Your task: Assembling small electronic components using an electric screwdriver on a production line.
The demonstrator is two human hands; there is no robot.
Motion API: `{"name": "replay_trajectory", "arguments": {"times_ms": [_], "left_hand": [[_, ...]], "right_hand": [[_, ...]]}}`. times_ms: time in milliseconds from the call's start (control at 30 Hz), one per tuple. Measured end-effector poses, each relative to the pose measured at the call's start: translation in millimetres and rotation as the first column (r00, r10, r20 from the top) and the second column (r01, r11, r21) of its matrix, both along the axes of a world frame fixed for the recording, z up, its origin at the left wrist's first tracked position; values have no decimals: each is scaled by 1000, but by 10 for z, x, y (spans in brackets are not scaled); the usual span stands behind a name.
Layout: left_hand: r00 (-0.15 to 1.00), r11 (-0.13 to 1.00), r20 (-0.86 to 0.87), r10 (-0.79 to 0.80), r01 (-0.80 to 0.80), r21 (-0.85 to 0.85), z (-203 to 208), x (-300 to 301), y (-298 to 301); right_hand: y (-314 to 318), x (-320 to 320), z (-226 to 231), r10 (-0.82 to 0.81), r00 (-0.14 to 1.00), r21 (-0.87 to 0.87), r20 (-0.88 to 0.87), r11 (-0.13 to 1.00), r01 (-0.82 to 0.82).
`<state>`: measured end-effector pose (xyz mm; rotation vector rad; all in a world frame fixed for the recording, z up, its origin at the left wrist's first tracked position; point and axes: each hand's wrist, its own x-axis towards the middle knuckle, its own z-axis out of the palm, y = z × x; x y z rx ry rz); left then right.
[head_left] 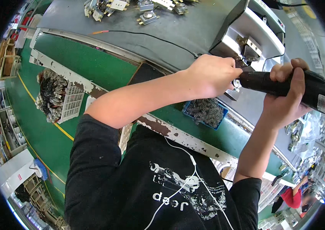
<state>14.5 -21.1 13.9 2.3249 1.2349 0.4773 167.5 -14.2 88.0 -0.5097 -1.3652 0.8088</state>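
Observation:
My right hand (287, 97) is wrapped around a black power screwdriver (273, 83), which lies almost level with its nose pointing left. Beside that nose, my left hand (212, 74) is closed, fingers curled inward; what it pinches is hidden. A small shiny metal piece (236, 85) shows just under the left fingertips. Behind both hands stands a bent metal fixture (271, 38) with a small metal block (251, 50) on it. A thin black wire (158, 37) with an orange end runs along the grey bench to beside my left hand.
Several metal components with round caps (147, 16) lie at the back of the bench (193, 23). A blue tray (223, 117) of small coiled metal parts sits below my hands. Bagged parts (306, 134) are at the right. A white crate (72, 101) of wired parts stands left.

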Motion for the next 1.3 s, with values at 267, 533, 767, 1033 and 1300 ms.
{"name": "replay_trajectory", "arguments": {"times_ms": [267,533,767,1033,1300], "left_hand": [[1000,1000,8,4,-4,20,-35,-4,4],[1000,1000,10,16,-16,-18,-16,2,9],[999,996,2,-38,38,-76,6,-45,74],[995,996,73,-61,65,-55,-103,-77,116],[996,997,72,-54,57,-47,-87,-86,92]], "right_hand": [[25,51,-48,-14,1000,-45,18,999,15],[36,19,-66,-39,999,-59,8,997,39],[210,152,-60,87,987,-118,136,990,-71],[157,-90,9,112,994,-77,2,991,-111],[241,-20,12,265,964,-98,19,960,-262]]}}
